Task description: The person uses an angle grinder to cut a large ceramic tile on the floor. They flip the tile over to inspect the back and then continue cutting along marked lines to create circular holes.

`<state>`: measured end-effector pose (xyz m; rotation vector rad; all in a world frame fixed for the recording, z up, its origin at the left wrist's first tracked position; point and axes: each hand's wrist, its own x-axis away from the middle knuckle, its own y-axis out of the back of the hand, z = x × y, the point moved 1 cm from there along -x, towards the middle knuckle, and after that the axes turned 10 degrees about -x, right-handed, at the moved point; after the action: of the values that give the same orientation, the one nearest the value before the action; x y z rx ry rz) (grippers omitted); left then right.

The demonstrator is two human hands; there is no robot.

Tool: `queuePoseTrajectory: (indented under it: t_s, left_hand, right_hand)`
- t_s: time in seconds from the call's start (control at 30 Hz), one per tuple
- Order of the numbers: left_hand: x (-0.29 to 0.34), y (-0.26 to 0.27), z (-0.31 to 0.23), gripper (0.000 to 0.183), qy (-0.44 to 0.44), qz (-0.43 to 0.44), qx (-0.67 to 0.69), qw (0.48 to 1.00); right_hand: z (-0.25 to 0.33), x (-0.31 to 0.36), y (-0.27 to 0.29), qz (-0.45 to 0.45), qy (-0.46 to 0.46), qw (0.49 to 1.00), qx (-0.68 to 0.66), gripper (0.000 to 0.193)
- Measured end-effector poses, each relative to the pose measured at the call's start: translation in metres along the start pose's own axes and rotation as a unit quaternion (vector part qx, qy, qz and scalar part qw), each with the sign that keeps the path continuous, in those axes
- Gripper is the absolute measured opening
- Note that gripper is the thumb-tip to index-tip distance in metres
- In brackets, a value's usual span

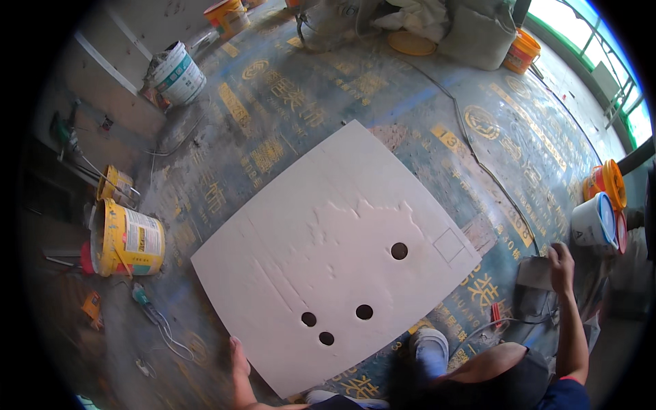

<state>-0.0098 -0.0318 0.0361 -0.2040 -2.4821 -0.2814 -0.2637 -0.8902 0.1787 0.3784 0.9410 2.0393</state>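
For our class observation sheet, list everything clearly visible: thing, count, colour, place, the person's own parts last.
Panel with four round holes: one, off-white, centre
Flat plate: one, grey, lower right
Orange buckets: at least three, orange, top and right
Yellow buckets: two, yellow, left
White buckets: two, white, upper left and right
Red-rimmed container: one, red, far right
Round lid: one, yellow, top
Sack: at least one, pale, top
Floor covering: one, dark green-grey, yellow print, throughout
Cable: at least one, dark, right of panel
Corded item: one, teal, lower left
Small object: one, red, lower right
Shoes: two, light, bottom
Left hand: one, bare, at panel's lower-left edge
Right hand: one, bare, lower right
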Motion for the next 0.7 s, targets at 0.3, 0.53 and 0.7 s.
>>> queuePoseTrajectory:
  t_s: [0.3,0.53,0.7]
  left_hand:
    - [0.020,-0.040,0.036,0.059,0.042,-0.250,0.004,0.967]
    - [0.048,-0.052,0.030,0.051,0.054,-0.249,0.075,0.964]
    - [0.035,-0.049,0.063,0.046,0.016,-0.223,0.121,0.967]
  right_hand:
    - [0.073,-0.087,-0.219,0.198,0.094,0.975,-0.048,0.046]
    - [0.095,-0.086,-0.279,0.278,-0.191,0.936,-0.097,0.054]
    - [0.098,-0.089,-0.262,0.296,-0.181,0.938,0.020,0.059]
